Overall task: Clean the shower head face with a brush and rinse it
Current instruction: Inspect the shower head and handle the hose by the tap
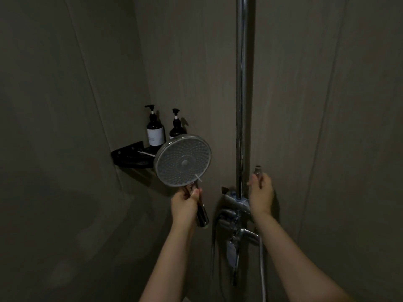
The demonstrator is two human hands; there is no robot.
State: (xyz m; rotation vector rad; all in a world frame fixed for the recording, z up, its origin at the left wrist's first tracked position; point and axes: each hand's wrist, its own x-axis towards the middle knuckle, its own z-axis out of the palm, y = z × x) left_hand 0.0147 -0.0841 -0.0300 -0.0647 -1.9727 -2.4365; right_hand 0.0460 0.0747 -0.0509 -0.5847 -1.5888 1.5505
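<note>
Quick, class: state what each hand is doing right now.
Left hand: closed around the shower head handle.
Right hand: closed on the tap lever beside the riser pipe.

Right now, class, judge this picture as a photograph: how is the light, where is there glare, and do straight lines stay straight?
Head view: dim overall, walls murky; bright glare streaks run down the chrome pipe; the shower head face is lit well enough to show its nozzles; wall seams bow outward, a wide-angle effect; the bottles cast soft shadows in the corner.
</note>
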